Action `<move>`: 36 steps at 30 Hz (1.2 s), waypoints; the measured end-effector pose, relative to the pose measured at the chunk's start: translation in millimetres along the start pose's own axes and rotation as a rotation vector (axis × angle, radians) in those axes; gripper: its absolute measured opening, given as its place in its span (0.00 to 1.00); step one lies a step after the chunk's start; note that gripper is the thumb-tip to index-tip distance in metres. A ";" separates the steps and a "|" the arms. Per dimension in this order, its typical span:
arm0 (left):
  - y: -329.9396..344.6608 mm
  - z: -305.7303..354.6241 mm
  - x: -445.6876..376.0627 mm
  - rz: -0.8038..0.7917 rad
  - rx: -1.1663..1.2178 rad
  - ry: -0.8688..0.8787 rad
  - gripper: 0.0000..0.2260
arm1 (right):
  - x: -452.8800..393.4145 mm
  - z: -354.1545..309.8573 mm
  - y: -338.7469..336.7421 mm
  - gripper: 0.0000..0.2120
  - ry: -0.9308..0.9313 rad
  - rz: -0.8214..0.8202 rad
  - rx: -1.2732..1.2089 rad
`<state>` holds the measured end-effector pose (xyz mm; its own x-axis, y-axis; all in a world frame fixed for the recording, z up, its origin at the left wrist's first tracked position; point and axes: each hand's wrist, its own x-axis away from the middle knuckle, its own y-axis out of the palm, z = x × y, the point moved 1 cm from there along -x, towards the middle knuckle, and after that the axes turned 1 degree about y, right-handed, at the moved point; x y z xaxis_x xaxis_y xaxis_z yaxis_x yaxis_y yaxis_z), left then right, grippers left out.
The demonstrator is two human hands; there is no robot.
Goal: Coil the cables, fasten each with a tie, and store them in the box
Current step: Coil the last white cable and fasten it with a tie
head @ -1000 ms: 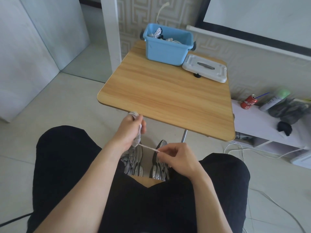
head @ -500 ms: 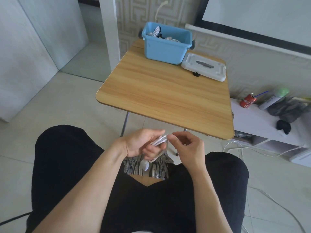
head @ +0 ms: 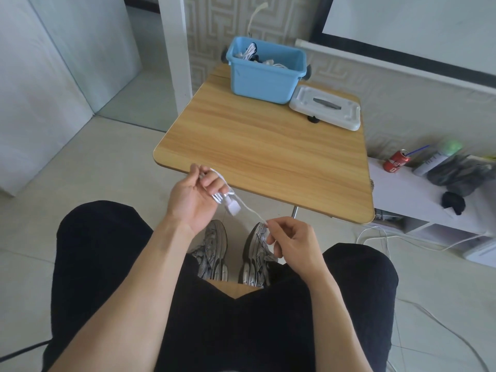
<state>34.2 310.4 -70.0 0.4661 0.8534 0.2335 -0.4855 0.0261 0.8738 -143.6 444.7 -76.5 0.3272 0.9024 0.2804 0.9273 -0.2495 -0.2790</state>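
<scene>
Both hands worked just below the near edge of the wooden table (head: 268,157), in the middle of the frame. The left hand (head: 192,200) had its fingers curled around a small bundle of white cable (head: 220,196), with a white plug (head: 233,207) hanging just beneath the fingers. From that bundle a thin white strand (head: 252,212) ran down and to the right to the right hand (head: 291,241), where thumb and forefinger were pinched together on its end while the other fingers curled loosely under the palm. Whether that strand was a tie or the cable's own tail could not be told.

At the upper centre of the frame, on the far side of the table, stood the blue box (head: 264,76), open, with white and dark cables (head: 251,52) already lying inside. Its white lid (head: 326,107) lay flat on the table just to the right of the box, nearly touching it.

Lower in the frame were the person's black-clad legs and a pair of silver sneakers (head: 233,251) on the pale floor. At the right edge, a low white shelf (head: 402,194) carried a red soda can (head: 396,164) on its side, and loose white wires (head: 375,236) trailed over the floor below it.
</scene>
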 end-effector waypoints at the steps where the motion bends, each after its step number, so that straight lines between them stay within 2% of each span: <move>1: -2.8 3.2 0.1 0.038 0.002 0.033 0.16 | 0.1 0.8 1.2 0.08 0.021 -0.031 0.036; 4: -7.8 8.3 -2.2 0.142 -0.073 0.115 0.13 | 3.5 0.1 4.2 0.10 0.078 -0.173 0.143; 8: -8.3 8.3 -5.8 0.242 -0.150 0.171 0.13 | 9.0 -5.8 9.7 0.09 0.113 -0.379 0.250; 13: -2.2 -2.3 -6.3 0.267 -0.325 0.214 0.12 | 11.8 -9.0 8.2 0.10 0.154 -0.484 0.266; 15: -0.8 -3.9 -5.7 0.234 -0.411 0.196 0.12 | 11.7 -9.7 7.5 0.09 0.108 -0.431 0.297; 17: -3.2 -2.4 -4.1 0.180 -0.581 0.145 0.12 | 8.5 -8.1 5.1 0.09 0.037 -0.290 0.288; 21: -10.0 -9.8 3.6 0.006 -1.369 -0.024 0.17 | 4.9 -7.3 1.5 0.07 -0.061 -0.155 0.215; 23: -9.9 -17.8 8.2 -0.142 -1.568 -0.228 0.18 | 6.1 -9.4 2.1 0.06 -0.103 -0.083 0.231; 25: -6.8 -23.9 13.4 -0.260 -1.548 -0.426 0.16 | 7.1 -11.3 2.3 0.06 -0.135 0.013 0.209; 28: 0.1 -29.8 19.4 -0.331 -1.281 -0.589 0.12 | 6.5 -10.8 0.3 0.03 -0.151 0.144 0.119; 32: 6.8 -30.4 21.4 -0.491 -0.947 -0.695 0.11 | 4.9 -10.3 -3.7 0.09 -0.115 0.202 0.000; 36: 5.3 -24.6 19.2 -0.580 -0.810 -0.729 0.20 | 4.7 -10.1 0.0 0.08 -0.104 0.151 -0.018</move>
<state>22.4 339.7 -71.4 0.9427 0.1251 0.3093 -0.2662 0.8408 0.4714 -140.2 445.4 -65.9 0.4435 0.8853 0.1400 0.8723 -0.3905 -0.2942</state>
